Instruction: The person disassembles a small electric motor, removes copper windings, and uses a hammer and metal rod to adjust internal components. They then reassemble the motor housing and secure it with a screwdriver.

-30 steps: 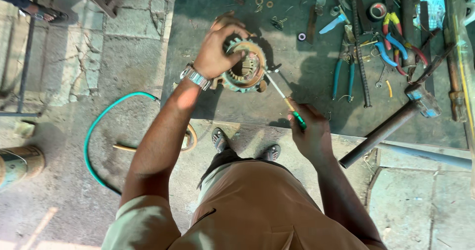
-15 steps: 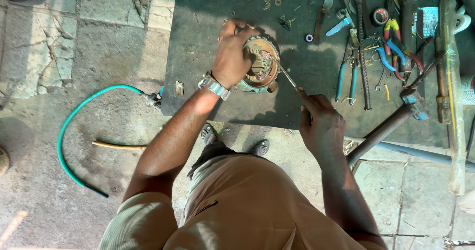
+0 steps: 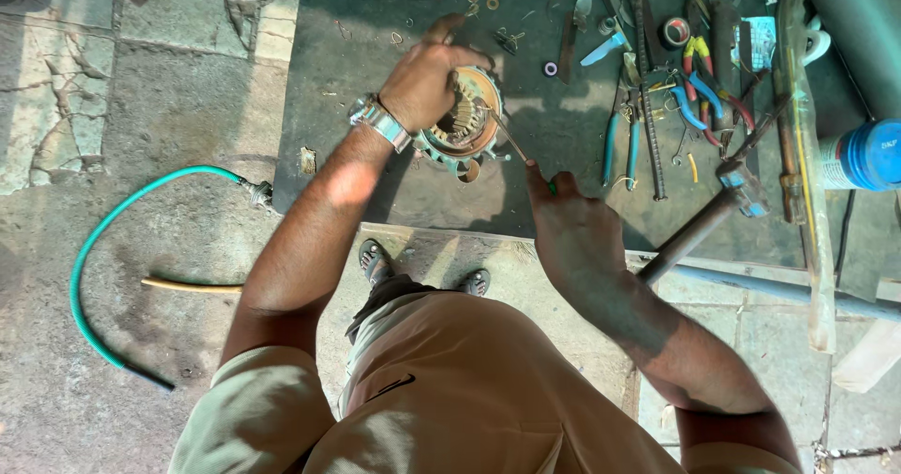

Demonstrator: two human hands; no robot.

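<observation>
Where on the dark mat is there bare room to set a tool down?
Bare room lies on the dark mat beyond the left hand, and between the motor stator and the pliers. The tool pile is crowded.

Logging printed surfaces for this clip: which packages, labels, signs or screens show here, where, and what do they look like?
Blue container: right edge, lying on its side, round blue end, white labelled body.
Light-blue packet: upper right among the tools, flat, rectangular.
No signs or screens visible.
</observation>
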